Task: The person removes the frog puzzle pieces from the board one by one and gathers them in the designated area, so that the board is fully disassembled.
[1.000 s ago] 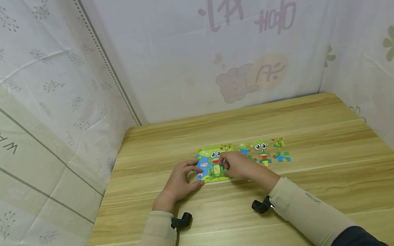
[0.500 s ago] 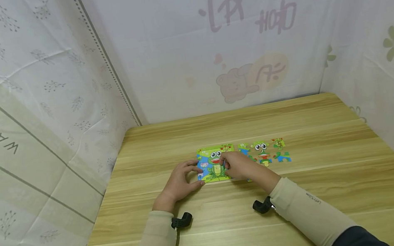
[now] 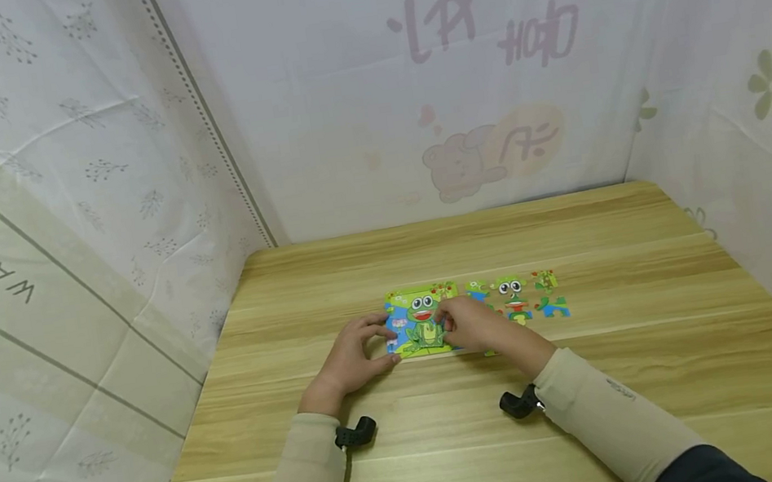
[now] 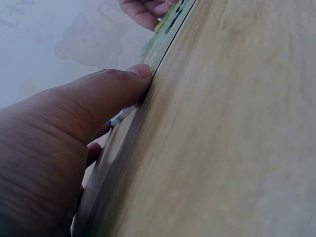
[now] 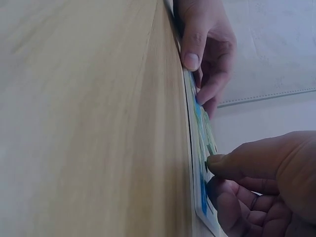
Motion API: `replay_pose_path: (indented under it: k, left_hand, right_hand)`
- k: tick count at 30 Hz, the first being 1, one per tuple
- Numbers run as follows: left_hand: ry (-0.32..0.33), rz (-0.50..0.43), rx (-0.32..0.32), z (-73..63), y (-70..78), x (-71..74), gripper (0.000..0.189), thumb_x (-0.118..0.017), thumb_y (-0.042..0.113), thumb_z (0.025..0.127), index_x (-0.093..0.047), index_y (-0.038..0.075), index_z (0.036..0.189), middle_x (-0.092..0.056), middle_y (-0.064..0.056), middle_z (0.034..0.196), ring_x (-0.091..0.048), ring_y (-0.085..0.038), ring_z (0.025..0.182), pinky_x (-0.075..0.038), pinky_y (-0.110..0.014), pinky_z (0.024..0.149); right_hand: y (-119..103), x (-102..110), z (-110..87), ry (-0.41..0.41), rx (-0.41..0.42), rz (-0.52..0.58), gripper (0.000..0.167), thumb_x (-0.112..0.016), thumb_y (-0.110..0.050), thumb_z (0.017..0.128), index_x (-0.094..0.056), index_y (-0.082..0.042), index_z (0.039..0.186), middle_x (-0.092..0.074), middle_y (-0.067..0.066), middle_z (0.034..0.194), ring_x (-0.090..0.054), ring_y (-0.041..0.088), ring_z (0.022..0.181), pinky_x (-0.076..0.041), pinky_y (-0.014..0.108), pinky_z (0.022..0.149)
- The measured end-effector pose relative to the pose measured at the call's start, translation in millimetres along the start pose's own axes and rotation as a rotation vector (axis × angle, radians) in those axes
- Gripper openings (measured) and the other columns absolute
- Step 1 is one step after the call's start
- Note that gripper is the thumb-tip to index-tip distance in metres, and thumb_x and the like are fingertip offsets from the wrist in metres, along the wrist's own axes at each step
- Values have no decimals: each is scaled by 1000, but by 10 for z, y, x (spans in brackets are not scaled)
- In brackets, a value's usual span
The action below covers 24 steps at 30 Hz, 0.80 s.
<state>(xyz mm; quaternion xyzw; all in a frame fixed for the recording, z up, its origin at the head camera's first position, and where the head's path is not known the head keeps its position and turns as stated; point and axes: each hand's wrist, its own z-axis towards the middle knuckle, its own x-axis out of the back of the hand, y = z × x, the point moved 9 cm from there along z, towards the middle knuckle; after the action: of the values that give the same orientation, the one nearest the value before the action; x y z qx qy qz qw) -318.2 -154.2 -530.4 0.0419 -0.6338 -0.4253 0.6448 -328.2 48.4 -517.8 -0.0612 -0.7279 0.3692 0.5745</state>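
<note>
A flat jigsaw puzzle board [image 3: 401, 305] with a green frog picture lies on the wooden table. My left hand [image 3: 360, 352] steadies its near left corner, with the thumb at the front edge and fingers at the left side. Over the board's right part, my right hand [image 3: 473, 322] pinches a thin greenish puzzle piece [image 5: 211, 149] between thumb and forefinger, at the frog's body. In the right wrist view the piece stands slightly tilted against the board. My right hand hides the board's right side in the head view.
Loose frog puzzle pieces lie right of the board, among them an eyes piece [image 3: 510, 287], a red mouth piece [image 3: 517, 307], a corner piece [image 3: 545, 279] and a blue-green piece [image 3: 553, 307]. Printed cloth [image 3: 339, 116] hangs around the wooden table [image 3: 447, 463].
My right hand and forearm have shifted slightly right, uncovering a little more of the frog. The left hand stays in place at the board's corner.
</note>
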Motion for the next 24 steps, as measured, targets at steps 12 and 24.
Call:
replay_pose_path:
  k: [12,24]
  left_hand:
    - [-6,12,-1,8,-7,-11,30,-85,36,90,-76,23,115,-53,1,155,-43,-28,145,-34,-54,120]
    - [1,6,-2,7,-12,-16,29,-86,36,90,-76,23,114,-53,-1,154,-43,-28,145,-35,-55,120]
  right_hand:
    - [111,144,-150,17,-1,13,17,-73,-3,94,-70,-8,110,-60,-3,83,-55,14,74,-50,30,67]
    - [389,345,-355,48,-18,28,21,-73,-5,93,-71,-8,113,-62,-3,87,-56,15,78,-49,32,68]
